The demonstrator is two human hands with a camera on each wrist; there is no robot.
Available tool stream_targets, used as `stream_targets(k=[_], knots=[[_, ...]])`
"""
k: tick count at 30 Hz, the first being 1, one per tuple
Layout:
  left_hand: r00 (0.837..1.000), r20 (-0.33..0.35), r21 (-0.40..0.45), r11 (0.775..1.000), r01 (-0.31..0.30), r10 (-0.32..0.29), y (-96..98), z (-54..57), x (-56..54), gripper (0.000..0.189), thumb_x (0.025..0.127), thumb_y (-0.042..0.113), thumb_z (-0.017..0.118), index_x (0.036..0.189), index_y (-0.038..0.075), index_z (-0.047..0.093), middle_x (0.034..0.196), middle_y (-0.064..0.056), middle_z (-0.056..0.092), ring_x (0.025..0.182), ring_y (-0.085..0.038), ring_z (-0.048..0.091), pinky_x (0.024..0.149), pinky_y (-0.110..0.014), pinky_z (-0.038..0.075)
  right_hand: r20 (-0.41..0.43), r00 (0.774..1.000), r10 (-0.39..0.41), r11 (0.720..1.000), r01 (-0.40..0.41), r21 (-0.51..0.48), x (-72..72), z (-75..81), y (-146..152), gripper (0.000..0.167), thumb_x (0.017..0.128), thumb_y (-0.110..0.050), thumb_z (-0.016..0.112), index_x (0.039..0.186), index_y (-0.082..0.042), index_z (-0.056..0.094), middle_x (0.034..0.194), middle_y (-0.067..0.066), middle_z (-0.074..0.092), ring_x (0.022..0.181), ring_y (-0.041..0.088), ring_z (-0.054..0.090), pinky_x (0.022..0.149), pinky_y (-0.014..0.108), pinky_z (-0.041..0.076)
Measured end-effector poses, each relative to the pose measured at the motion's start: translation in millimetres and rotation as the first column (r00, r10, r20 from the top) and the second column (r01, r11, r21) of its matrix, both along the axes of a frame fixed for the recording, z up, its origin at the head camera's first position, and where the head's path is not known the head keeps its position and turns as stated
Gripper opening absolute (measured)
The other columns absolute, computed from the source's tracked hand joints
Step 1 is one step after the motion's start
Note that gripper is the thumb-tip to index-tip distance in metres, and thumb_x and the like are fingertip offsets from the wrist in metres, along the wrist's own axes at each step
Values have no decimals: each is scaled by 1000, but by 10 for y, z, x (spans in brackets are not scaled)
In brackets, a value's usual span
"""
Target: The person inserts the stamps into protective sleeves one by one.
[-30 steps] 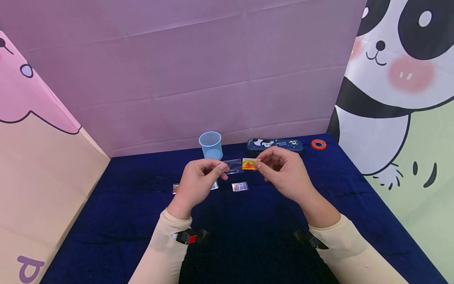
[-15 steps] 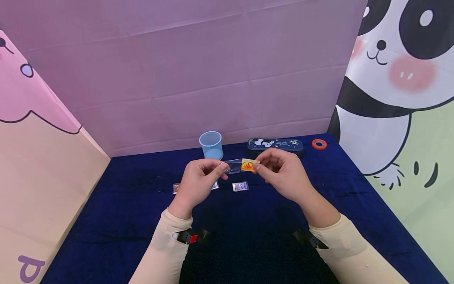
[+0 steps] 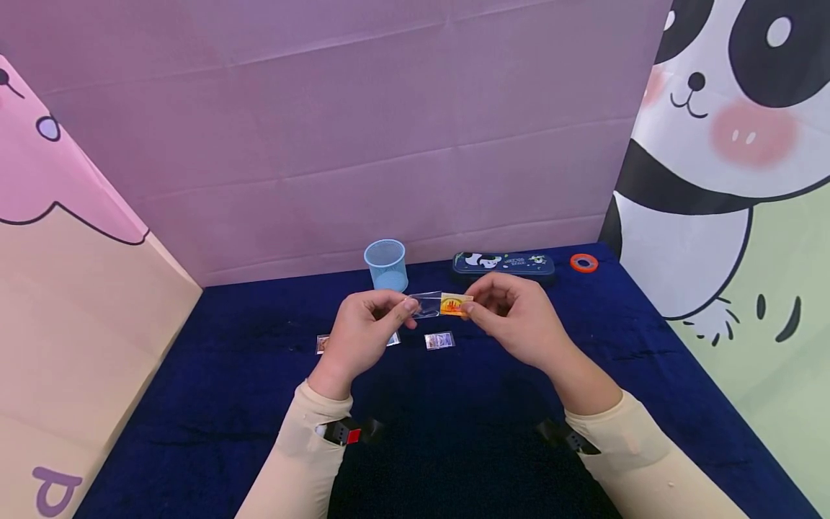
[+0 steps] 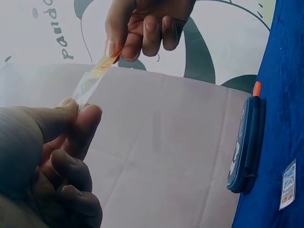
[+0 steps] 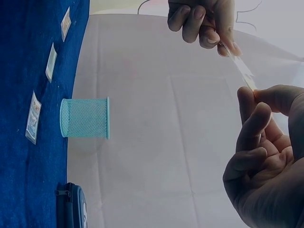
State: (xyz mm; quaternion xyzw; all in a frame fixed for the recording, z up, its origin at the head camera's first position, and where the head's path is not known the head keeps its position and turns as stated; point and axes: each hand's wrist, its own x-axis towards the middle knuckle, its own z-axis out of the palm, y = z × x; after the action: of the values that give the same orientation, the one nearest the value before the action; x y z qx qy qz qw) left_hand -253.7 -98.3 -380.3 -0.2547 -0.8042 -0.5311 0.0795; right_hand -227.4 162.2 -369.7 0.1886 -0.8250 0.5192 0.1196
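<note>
My left hand (image 3: 369, 328) pinches the left end of a clear plastic sleeve (image 3: 426, 305) between thumb and forefinger. From the right, my right hand (image 3: 521, 321) pinches a small yellow-orange picture card (image 3: 452, 304) with a red design by its right edge. The card's left edge lies at the sleeve's right end, and the two form one strip held above the table. In the left wrist view the card (image 4: 103, 65) slants up from the sleeve (image 4: 86, 89) to the right fingertips. The right wrist view shows the strip nearly edge-on.
On the dark blue cloth (image 3: 214, 375) lie several small sleeved cards, one a purplish card (image 3: 439, 341), others partly behind the left hand. Along the back stand a light blue mesh cup (image 3: 387, 267), a panda pencil case (image 3: 512, 265) and an orange-red tape roll (image 3: 583, 263).
The right hand has moved slightly left and down with the card, which now sits a little closer to the left hand. The left hand has stayed almost still on the sleeve.
</note>
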Motion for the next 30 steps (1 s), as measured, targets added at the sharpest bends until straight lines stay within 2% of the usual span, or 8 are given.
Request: stream_targets(k=[5, 11, 20, 24, 30], knots=[[1000, 5, -10, 1000, -1, 1, 2, -7, -5, 19, 104, 31, 68, 100, 17, 81, 80, 6, 74, 77, -17, 61, 67, -33, 44, -7, 1000, 7, 1000, -7, 12, -12, -10, -3, 7, 98, -13, 75, 105, -15, 72, 88, -3, 74, 67, 23, 58, 56, 29, 45], [1000, 12, -23, 1000, 8, -7, -1, 1, 1, 20, 104, 31, 68, 100, 16, 81, 83, 5, 74, 74, -19, 58, 65, -32, 43, -4, 1000, -6, 1000, 6, 20, -19, -14, -6, 9, 99, -16, 76, 107, -13, 74, 88, 1, 71, 68, 22, 58, 58, 28, 46], [999, -10, 48, 998, 36, -36, 8, -10, -14, 17, 102, 29, 71, 101, 16, 81, 87, 2, 73, 68, -19, 54, 60, -29, 44, 2, 1000, -19, 999, 19, 45, -4, -5, -16, 12, 100, -21, 75, 110, -14, 76, 88, 4, 67, 68, 23, 55, 58, 29, 45], [999, -12, 49, 998, 40, -40, 10, -14, -19, 17, 102, 29, 72, 102, 15, 81, 87, 2, 73, 69, -20, 56, 60, -29, 44, 2, 1000, -19, 999, 19, 50, -4, -9, -21, 12, 99, -21, 75, 110, -15, 76, 88, 4, 66, 68, 23, 55, 58, 29, 45], [999, 0, 87, 995, 47, -47, 11, -11, -24, 17, 102, 24, 71, 111, 14, 81, 90, 0, 74, 78, -24, 64, 64, -28, 47, -12, 1000, -18, 998, 18, 52, -12, -22, -19, 17, 99, -20, 76, 115, -15, 76, 89, 4, 66, 68, 23, 55, 58, 29, 45]])
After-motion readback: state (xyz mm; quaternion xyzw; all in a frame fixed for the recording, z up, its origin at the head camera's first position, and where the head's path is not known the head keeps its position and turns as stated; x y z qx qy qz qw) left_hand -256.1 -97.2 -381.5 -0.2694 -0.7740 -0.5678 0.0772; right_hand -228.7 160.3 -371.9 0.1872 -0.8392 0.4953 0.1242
